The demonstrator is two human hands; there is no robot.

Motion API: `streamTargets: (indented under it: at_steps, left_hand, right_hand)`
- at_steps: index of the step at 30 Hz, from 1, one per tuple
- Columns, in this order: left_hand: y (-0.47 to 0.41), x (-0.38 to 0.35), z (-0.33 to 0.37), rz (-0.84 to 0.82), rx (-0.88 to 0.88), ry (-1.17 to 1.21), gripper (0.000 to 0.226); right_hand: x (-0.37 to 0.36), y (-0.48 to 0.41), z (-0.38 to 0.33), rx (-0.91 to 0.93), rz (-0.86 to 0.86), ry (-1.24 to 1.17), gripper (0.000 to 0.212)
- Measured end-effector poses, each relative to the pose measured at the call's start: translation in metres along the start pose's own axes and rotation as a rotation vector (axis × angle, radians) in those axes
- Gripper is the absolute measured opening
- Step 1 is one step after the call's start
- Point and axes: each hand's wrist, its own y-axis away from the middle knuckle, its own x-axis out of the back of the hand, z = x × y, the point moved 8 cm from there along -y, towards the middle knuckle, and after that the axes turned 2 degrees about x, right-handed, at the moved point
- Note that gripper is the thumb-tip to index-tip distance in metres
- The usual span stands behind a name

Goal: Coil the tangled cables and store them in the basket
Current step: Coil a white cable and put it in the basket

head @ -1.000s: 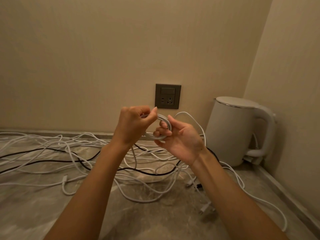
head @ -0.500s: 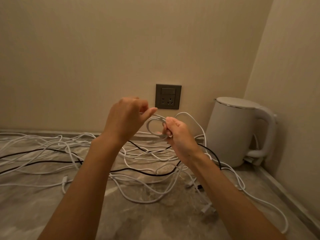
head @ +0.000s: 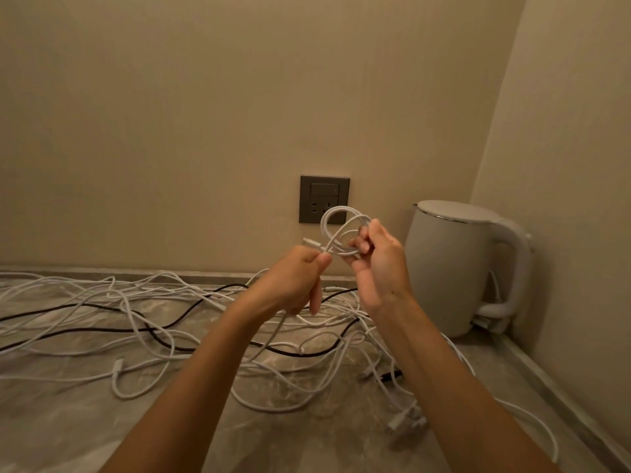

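A small coil of white cable (head: 336, 230) is held up in front of the wall socket. My right hand (head: 377, 268) pinches the coil's loops on its right side. My left hand (head: 297, 281) is closed on the same cable's loose end just left of the coil, with its plug tip sticking out past the thumb. Below the hands a tangle of white cables (head: 143, 322) and a black cable (head: 102, 327) spreads over the marble counter. No basket is in view.
A white electric kettle (head: 457, 268) stands in the right corner, close to my right hand. A grey wall socket (head: 312, 196) sits behind the coil. White plugs (head: 406, 419) lie on the counter (head: 68, 421) near the right wall.
Both hands have shifted right and slightly up. The coil has turned from a flat ring into upright loops, and my left hand now holds the cable's end beside it.
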Motion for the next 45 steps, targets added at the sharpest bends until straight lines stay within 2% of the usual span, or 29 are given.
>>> streamTargets:
  at_steps: [6,12,15,20,22,25,28,30,35,38,40,43,45]
  left_hand:
    - [-0.005,-0.002,0.002,0.032,-0.067,0.011,0.035]
    - [-0.005,0.011,0.009,0.214,-0.24,-0.126,0.025]
    - [-0.005,0.013,0.002,0.147,-0.265,-0.108,0.025]
    - [-0.007,0.018,-0.014,0.078,-0.242,-0.308,0.03]
    - [-0.007,0.023,-0.019,0.101,-0.23,-0.45,0.027]
    - [-0.006,0.034,-0.017,0.175,-0.232,-0.617,0.021]
    - [0.0,0.044,-0.007,0.248,-0.251,-0.675,0.022]
    - [0.002,0.048,0.003,0.296,-0.297,-0.664,0.025]
    - [0.011,0.044,0.023,0.376,-0.361,-0.566,0.026]
    - [0.016,0.04,0.036,0.448,-0.413,-0.475,0.028]
    - [0.017,0.033,0.039,0.429,-0.423,-0.397,0.029]
    - [0.013,0.016,0.039,0.333,-0.396,-0.324,0.031]
    - [0.008,0.004,0.034,0.225,-0.345,-0.155,0.031]
  right_hand:
    - [-0.001,0.0,0.009,-0.111,-0.005,-0.284,0.034]
    - [0.0,0.0,0.011,-0.262,0.014,-0.469,0.036]
    - [-0.002,0.002,0.011,-0.361,-0.023,-0.477,0.034]
    - [-0.006,0.012,0.006,-0.492,-0.168,-0.253,0.025]
    - [-0.008,0.017,0.003,-0.529,-0.248,-0.079,0.022]
    - [-0.006,0.023,0.008,-0.57,-0.344,0.268,0.029]
    - [-0.008,0.024,0.019,-0.53,-0.415,0.603,0.032]
    - [-0.008,0.021,0.024,-0.458,-0.405,0.78,0.035]
    - [-0.011,0.014,0.022,-0.272,-0.338,0.99,0.038]
    - [-0.011,0.008,0.01,-0.079,-0.226,0.977,0.042]
    - [-0.007,0.003,0.003,0.015,-0.127,0.895,0.042]
    - [0.006,-0.003,-0.002,0.049,0.008,0.708,0.042]
    - [0.014,-0.004,0.0,0.01,0.087,0.509,0.042]
